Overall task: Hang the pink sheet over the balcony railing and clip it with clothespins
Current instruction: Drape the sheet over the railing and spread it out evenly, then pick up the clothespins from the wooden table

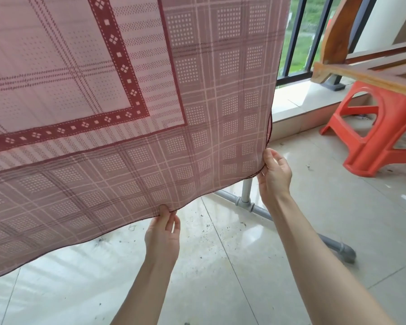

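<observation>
The pink sheet [131, 95], checked with a dark red border band, hangs down from above the frame and fills the upper left of the view. My left hand [162, 233] pinches its bottom hem from below. My right hand [275, 174] holds the sheet's lower right corner. The black balcony railing [295, 36] shows to the right of the sheet; the part behind the sheet is hidden. No clothespins are in view.
A grey pipe frame [246, 198] stands on the tiled floor [220, 266] under the sheet. At right are an orange plastic stool [375, 132] and a wooden bench [370, 66]. Bits of debris lie scattered on the tiles.
</observation>
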Demonstrator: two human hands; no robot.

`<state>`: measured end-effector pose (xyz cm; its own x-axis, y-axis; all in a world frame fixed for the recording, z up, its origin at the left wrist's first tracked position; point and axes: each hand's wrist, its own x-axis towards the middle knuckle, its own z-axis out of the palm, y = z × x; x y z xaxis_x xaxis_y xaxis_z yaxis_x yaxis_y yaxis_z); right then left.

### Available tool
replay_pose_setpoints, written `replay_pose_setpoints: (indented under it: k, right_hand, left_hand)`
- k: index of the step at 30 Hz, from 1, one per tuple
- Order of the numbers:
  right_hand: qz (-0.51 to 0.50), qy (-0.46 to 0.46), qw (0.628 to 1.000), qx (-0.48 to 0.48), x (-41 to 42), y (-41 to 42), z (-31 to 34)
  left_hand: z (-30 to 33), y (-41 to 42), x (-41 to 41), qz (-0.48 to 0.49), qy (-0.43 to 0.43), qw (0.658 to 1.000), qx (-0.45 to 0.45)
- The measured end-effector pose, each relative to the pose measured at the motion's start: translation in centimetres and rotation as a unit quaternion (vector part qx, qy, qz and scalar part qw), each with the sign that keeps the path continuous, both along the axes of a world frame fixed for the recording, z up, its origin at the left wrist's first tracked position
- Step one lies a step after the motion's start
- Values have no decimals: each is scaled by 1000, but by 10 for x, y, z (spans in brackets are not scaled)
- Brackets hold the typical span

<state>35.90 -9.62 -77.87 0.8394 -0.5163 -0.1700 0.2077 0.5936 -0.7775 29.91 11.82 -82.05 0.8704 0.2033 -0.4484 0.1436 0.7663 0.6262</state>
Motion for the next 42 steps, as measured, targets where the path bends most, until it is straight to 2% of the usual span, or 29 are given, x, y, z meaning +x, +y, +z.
replay_pose_setpoints:
  k: [2,5,10,12,15,17,19,22,25,27,29,30,32,39,40,42]
  right_hand:
    - [43,-10,999,-10,-6,10,-7]
    - [96,35,992,-72,-20,30,-20]
    - [68,80,993,43,-22,45,-23]
    - [54,96,993,49,-22,44,-20]
    - [29,133,991,10,-25,48,-16]
    - [26,173,984,-47,-31,51,-9]
    - [52,224,967,-108,-42,55,4]
    - [103,322,928,-158,-71,61,37]
    - [114,405,861,-286,-106,64,101]
    - [139,424,809,-383,-126,61,153]
    - [160,432,755,-467,-144,55,218]
    - [164,429,732,-503,-151,51,252]
    - [164,419,701,-553,-166,41,324]
    - [97,366,632,-677,-220,-17,571]
    - [84,358,626,-688,-230,-30,602]
    - [59,342,624,-700,-252,-56,659]
  left_hand:
    - [0,0,2,-7,3,1000,-9]
    - [1,5,4,-21,6,1000,-6]
    - [1,15,5,-53,15,998,28]
    - [3,17,10,-69,18,997,40]
    - [9,19,14,-93,26,993,64]
    - [15,25,13,-122,55,986,102]
    - [30,37,7,-203,102,960,160]
    - [74,59,-15,-362,153,886,247]
    - [144,74,-32,-469,125,792,370]
    - [198,76,-35,-516,53,721,459]
    - [259,74,-33,-535,-53,619,572]
    - [292,70,-31,-535,-104,567,617]
    - [362,57,-30,-528,-184,496,665]
    - [601,-19,-37,-493,-317,326,742]
    - [634,-35,-41,-483,-338,305,748]
    - [695,-70,-50,-444,-387,290,754]
